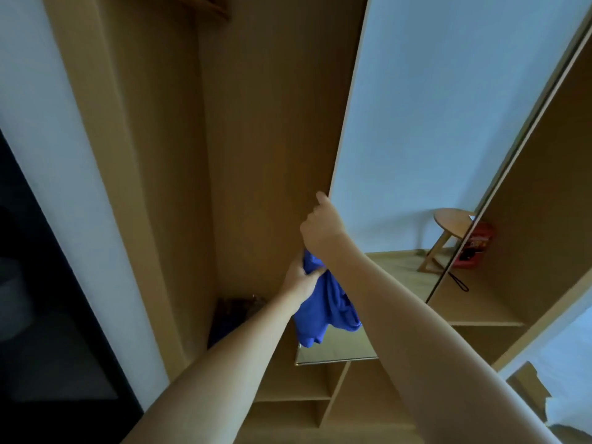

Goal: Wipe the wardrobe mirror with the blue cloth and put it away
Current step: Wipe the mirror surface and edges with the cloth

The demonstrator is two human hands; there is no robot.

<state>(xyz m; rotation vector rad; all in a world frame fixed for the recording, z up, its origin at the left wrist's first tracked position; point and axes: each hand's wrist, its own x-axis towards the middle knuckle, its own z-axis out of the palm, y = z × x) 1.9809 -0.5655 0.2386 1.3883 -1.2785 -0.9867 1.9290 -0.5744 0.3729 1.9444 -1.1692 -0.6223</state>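
Near the centre of the frame, the left hand point(301, 277) is gripping the blue cloth point(323, 310), fingers closed around a bunched upper fold while the rest is hanging loose below, in front of the lower edge of the wardrobe mirror point(432, 139). The right hand point(322, 227) is sitting just above it, curled with the thumb raised, at the mirror's left edge; whether it is actually gripping that edge cannot be told. The cloth is looking soft, light and limp, so it will likely drape and fold rather than hold a shape; bunching it into a pad in the palm should be giving a firmer wiping face than pinching one corner. The mirror panel is occupying the upper right of the frame, and is reflecting a pale wall and a small wooden stool point(448, 232). Glass is stiff and fragile, so flat, even pressure seems wise. At the right, a red packet point(477, 248) is sitting on a wardrobe shelf point(480, 315); its printing is too small to read.
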